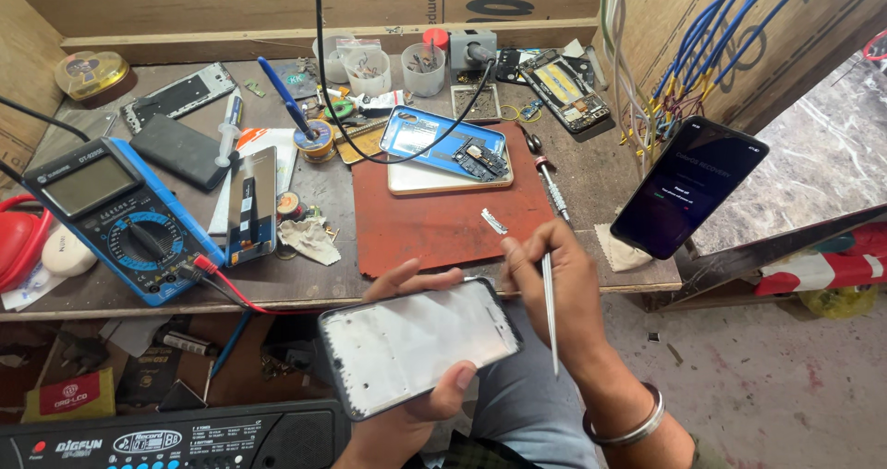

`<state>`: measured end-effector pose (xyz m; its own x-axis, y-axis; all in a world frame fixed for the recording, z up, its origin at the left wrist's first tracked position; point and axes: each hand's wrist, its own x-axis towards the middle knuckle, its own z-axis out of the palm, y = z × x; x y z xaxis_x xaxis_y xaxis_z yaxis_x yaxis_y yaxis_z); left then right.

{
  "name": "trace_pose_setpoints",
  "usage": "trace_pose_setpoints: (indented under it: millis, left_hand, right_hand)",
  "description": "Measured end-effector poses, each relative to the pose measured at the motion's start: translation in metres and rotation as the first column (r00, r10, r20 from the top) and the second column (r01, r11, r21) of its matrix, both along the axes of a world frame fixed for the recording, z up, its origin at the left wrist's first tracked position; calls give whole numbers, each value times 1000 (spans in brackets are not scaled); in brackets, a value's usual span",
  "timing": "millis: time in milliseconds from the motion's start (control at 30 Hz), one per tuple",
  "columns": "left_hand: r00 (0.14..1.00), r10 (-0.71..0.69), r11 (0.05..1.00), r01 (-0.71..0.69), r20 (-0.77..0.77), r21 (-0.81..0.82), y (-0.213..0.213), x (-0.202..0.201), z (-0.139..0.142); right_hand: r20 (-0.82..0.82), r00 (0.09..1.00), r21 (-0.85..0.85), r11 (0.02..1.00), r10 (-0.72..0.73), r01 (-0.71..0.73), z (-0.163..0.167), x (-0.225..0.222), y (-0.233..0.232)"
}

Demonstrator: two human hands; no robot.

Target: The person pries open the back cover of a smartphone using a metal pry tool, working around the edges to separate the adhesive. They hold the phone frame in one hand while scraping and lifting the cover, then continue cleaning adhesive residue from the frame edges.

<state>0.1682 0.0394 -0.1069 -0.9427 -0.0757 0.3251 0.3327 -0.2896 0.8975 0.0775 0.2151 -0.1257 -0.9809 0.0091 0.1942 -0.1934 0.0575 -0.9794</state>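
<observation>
The left hand (416, 404) grasps a bare, pale grey phone frame with a black rim (418, 344), held face up below the bench edge, above the lap. Thumb clamps the near long edge; fingers wrap the far edge. The frame's long axis runs left to right, rising slightly towards the right.

The right hand (554, 289) is clenched on slim metal tweezers (550, 307), which lie along the palm with one end pointing down towards the wrist. This hand sits just beside the frame's right short end and is the nearer of the two to that end.

Beyond the hands lies a worn wooden bench (610, 173) carrying a red-brown rectangular work mat (443, 219). On the mat rests a blue opened phone back on a pale tray (443, 150). A small screwdriver (552, 182) lies at the mat's right edge. To the left stands a blue-cased multimeter (120, 215). To the right, a lit dark smartphone (688, 187) leans against blue wires (721, 35).
</observation>
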Motion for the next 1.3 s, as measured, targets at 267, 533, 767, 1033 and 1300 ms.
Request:
trace_pose_setpoints:
  millis: [267, 533, 767, 1033, 1300]
  left_hand:
    - [967, 216, 942, -243, -134, -233, -32, -56, -16]
    - [987, 102, 890, -145, -122, -432, -48, -95, -33]
    - [996, 15, 935, -46, -91, -351, -60, -100, -43]
    - [996, -42, 977, 25, -77, -210, -60, -101, -52]
    - [992, -12, 971, -18, -124, -238, -61, -105, -57]
  right_hand:
    - [71, 997, -180, 984, 8, 5, -6, -1, 21]
    - [134, 951, -121, 957, 278, -263, -17, -1, 32]
    - [-31, 985, 96, 981, 170, -167, -31, -9, 13]
    - [69, 989, 115, 984, 130, -137, -16, -22, -6]
    - [-48, 993, 302, 949, 111, -92, -13, -26, -13]
